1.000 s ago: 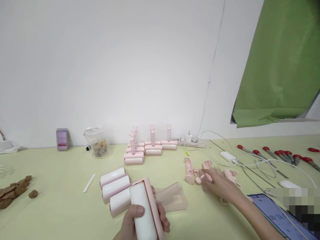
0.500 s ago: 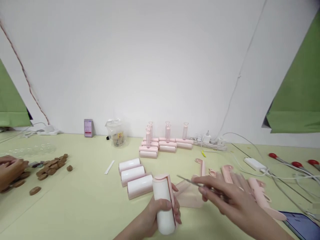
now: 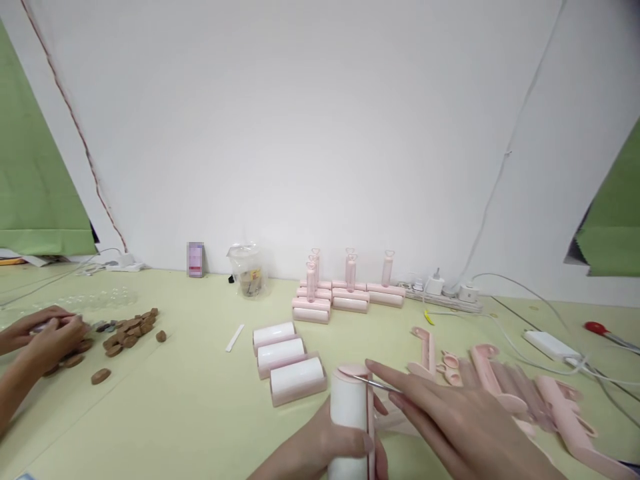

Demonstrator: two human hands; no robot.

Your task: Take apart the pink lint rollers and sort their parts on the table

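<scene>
My left hand (image 3: 334,441) is wrapped around a lint roller (image 3: 349,408), a white cylinder in a pink casing, held upright with its pink end cap (image 3: 354,371) on top. My right hand (image 3: 453,417) grips slim metal tweezers (image 3: 373,382); their tip lies over the cap at the roller's top. Three more white rolls in pink casings (image 3: 297,380) lie side by side just left of my left hand. Pink handle parts (image 3: 487,373) and small pink rings (image 3: 451,361) are spread beyond and to the right of my right hand, partly hidden by it.
Assembled pink rollers (image 3: 350,300) stand in rows near the wall, beside a power strip (image 3: 445,298) with cables. A white strip (image 3: 235,338), a plastic bag (image 3: 250,273) and brown pieces (image 3: 133,330) lie leftward. Another person's hands (image 3: 55,333) work at far left.
My right hand has brought the tweezers left onto the roller's end cap. My left hand still holds the roller. The view has shifted left, and the other person's hands show more fully.
</scene>
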